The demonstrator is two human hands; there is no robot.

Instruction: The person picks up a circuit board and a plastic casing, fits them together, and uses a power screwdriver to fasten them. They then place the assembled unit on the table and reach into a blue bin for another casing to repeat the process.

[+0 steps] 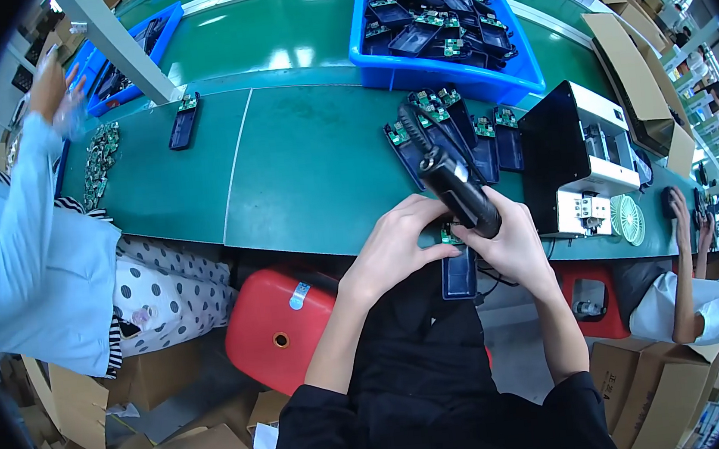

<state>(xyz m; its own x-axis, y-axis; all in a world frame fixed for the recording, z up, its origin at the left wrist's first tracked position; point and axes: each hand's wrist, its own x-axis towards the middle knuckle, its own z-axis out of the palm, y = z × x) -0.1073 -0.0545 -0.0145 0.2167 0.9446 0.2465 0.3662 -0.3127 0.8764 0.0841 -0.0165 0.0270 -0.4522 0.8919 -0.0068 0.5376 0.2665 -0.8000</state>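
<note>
My right hand point(513, 244) is closed around the lower part of a black electric screwdriver point(458, 187), which has a coiled cord at its top. The tool leans over a dark blue plastic case point(459, 277) at the table's near edge. A green circuit board point(449, 233) shows at the upper end of this case. My left hand point(396, 243) grips the case from the left, its thumb across the board end. The screwdriver's tip is hidden by my right hand. Just beyond my hands, several similar cases with boards point(484, 156) lie on the green table point(301, 161).
A blue bin point(449, 77) heaped with such cases stands beyond. To the right are a black-and-white machine point(574, 160) and a pale green fan point(627, 220). At left, a co-worker's raised hand point(52, 89) is near a board pile point(101, 163). A red stool point(283, 327) stands below.
</note>
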